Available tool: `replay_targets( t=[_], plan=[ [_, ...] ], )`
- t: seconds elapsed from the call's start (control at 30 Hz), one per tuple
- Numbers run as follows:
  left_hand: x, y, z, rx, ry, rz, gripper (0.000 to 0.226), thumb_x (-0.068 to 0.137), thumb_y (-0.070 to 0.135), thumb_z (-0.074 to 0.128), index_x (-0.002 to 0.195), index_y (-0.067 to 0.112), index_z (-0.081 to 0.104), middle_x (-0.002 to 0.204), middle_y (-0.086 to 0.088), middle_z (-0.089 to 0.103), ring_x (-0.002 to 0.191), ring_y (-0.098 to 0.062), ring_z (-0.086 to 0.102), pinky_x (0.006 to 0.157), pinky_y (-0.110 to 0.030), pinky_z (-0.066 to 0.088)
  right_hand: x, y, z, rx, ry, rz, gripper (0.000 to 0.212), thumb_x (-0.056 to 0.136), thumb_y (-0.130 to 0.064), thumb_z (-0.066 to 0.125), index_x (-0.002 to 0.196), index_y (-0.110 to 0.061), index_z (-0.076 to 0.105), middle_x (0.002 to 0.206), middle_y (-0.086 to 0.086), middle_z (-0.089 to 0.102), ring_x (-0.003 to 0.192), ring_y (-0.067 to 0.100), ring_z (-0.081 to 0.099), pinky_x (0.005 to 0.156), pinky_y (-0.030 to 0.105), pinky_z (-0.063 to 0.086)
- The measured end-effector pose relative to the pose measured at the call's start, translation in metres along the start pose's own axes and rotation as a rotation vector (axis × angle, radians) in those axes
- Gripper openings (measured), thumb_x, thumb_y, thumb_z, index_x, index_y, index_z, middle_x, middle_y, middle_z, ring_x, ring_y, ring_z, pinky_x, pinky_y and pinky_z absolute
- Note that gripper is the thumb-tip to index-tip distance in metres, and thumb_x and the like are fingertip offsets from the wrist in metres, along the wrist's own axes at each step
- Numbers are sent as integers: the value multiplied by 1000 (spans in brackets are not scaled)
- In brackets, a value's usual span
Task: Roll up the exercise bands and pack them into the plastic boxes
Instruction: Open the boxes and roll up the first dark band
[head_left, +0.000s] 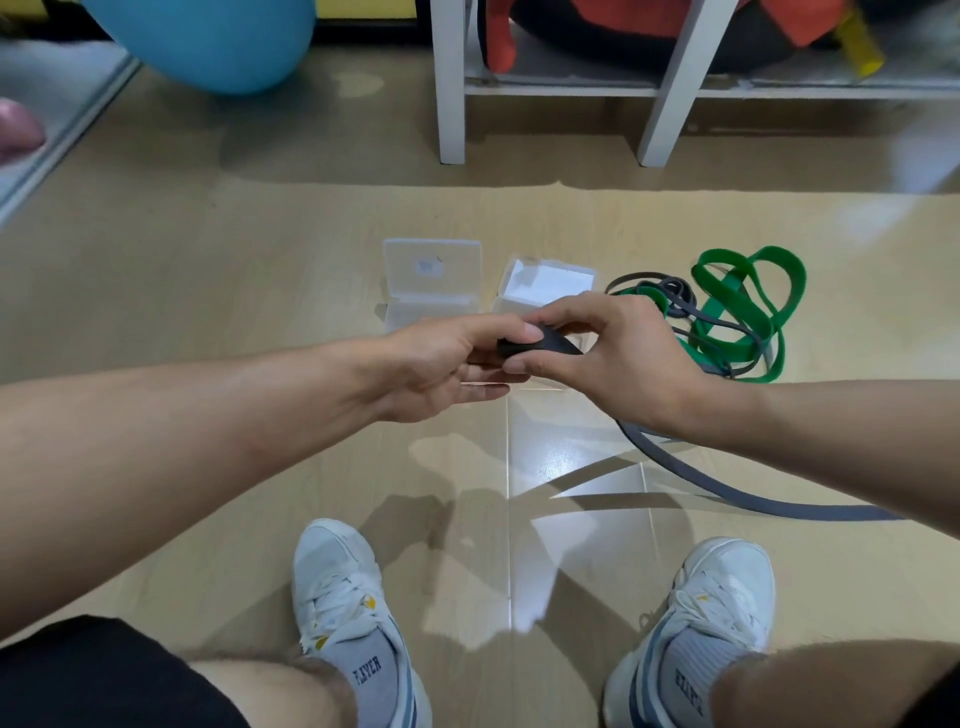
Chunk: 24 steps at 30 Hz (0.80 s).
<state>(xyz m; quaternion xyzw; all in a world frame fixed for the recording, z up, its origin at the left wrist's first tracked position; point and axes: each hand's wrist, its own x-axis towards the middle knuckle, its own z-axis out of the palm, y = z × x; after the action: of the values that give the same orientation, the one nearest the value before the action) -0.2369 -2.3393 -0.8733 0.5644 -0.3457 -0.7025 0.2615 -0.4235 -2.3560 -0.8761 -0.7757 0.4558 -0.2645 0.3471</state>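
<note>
My left hand (457, 358) and my right hand (608, 353) meet above the floor and both pinch the small rolled end of a grey exercise band (530, 345). The band's loose tail (737, 493) trails under my right wrist and off to the right across the floor. Two clear plastic boxes stand open behind my hands, the left box (431, 275) and the right box (545, 283), partly hidden by my fingers. A green band (737, 312) lies tangled with another grey band (670, 296) to the right of the boxes.
White shelf legs (449, 83) stand at the back with black and orange gear on the shelf. A blue exercise ball (218, 41) sits at the back left. My two white sneakers (343, 587) rest on the wooden floor below.
</note>
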Motion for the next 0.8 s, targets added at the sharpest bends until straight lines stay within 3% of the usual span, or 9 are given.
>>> replay_targets(
  t=[0.13, 0.23, 0.33, 0.47, 0.57, 0.7, 0.8],
  plan=[
    [-2, -3, -3, -80, -96, -4, 24, 76, 32, 71, 95, 18, 75, 84, 4, 73, 91, -16, 69, 103, -36, 50, 3, -2, -3, -14, 13, -101, 21, 73, -38, 89, 90, -39, 76, 85, -21, 73, 88, -4, 68, 79, 12, 50],
    [-1, -4, -2, -61, -94, -24, 18, 82, 28, 71, 97, 18, 75, 90, 3, 73, 99, -20, 69, 106, -39, 50, 7, 0, -7, -85, 5, -116, 17, 73, -34, 90, 85, -34, 78, 82, -13, 73, 81, 6, 69, 73, 23, 53],
    [0, -3, 3, 85, 9, -50, 18, 89, 35, 73, 99, 21, 78, 89, 7, 77, 104, -17, 71, 103, -39, 54, 10, 7, -8, -228, -22, -138, 17, 73, -39, 88, 78, -27, 78, 73, -8, 71, 68, 12, 65, 69, 36, 54],
    [1, -6, 12, 245, 106, -36, 35, 76, 45, 85, 100, 20, 80, 99, 6, 80, 102, -13, 72, 94, -33, 58, 11, 8, -5, -379, -96, -182, 29, 74, -51, 67, 73, -24, 76, 68, -7, 68, 68, 15, 62, 64, 38, 53],
    [2, -8, 14, 309, 167, 10, 35, 70, 47, 86, 90, 19, 81, 87, 7, 80, 94, -8, 74, 86, -28, 58, 8, 6, -4, -376, -80, -189, 41, 66, -57, 53, 74, -23, 74, 69, -9, 66, 70, 14, 60, 64, 37, 53],
    [3, -8, 5, 247, 126, 45, 30, 75, 37, 85, 94, 15, 81, 86, 0, 80, 87, -9, 75, 85, -28, 56, 7, 6, -2, -310, -60, -195, 28, 73, -51, 75, 80, -24, 73, 72, -13, 63, 72, 9, 58, 69, 38, 53],
    [4, -8, -4, 130, 95, 71, 25, 80, 30, 82, 96, 12, 78, 84, -4, 78, 82, -13, 74, 91, -31, 55, 8, 4, -4, -190, -59, -149, 23, 76, -41, 85, 94, -29, 77, 82, -14, 67, 77, 8, 62, 75, 31, 54]
  ],
)
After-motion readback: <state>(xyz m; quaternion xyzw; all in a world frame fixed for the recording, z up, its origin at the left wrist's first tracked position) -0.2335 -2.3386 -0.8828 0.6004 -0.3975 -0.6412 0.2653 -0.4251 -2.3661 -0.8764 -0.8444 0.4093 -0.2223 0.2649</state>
